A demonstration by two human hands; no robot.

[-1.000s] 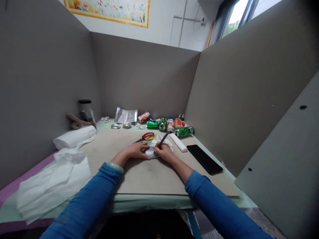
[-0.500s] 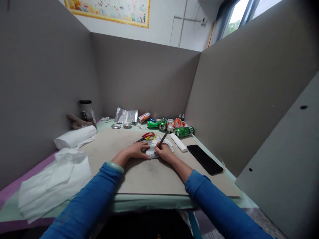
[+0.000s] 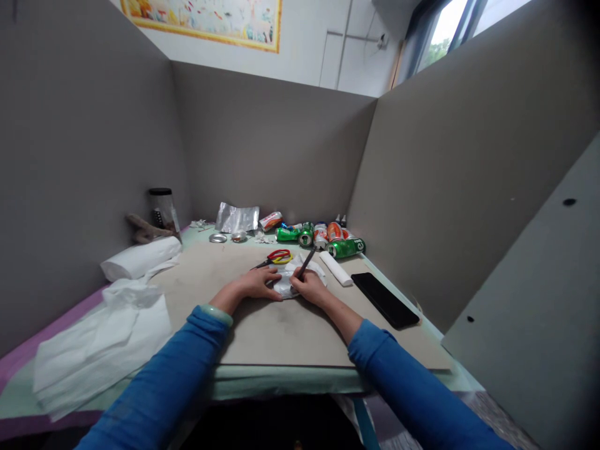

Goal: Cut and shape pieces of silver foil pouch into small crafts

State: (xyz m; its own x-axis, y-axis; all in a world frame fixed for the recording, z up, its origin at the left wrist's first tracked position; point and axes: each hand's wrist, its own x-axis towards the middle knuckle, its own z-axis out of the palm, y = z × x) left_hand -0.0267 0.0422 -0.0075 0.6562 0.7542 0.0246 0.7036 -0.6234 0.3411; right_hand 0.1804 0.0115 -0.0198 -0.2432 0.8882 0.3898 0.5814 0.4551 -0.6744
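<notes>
My right hand (image 3: 309, 286) is closed around a slim dark pen (image 3: 307, 262), its top leaning up to the right. The pen's lower end meets a small silvery-white sheet (image 3: 285, 286) on the board, though its tip is hidden by my fingers. Across the sheet's left edge lies my left hand (image 3: 260, 283), thumb and fingers spread, holding it down. Crumpled white tissue (image 3: 317, 267) shows under and behind the sheet. Just beyond my left hand are scissors (image 3: 277, 257) with red and yellow handles.
A white folded strip (image 3: 336, 269) and a black flat slab (image 3: 385, 300) lie right. Several crushed cans (image 3: 347, 248) and silver foil (image 3: 238, 219) line the back. At left are a tissue roll (image 3: 140, 257), loose tissue (image 3: 105, 344) and a lidded jar (image 3: 164, 212). Grey panels (image 3: 272, 137) enclose the table.
The pen's top has tipped very slightly to the left. Both hands and the sheet stay in nearly the same place.
</notes>
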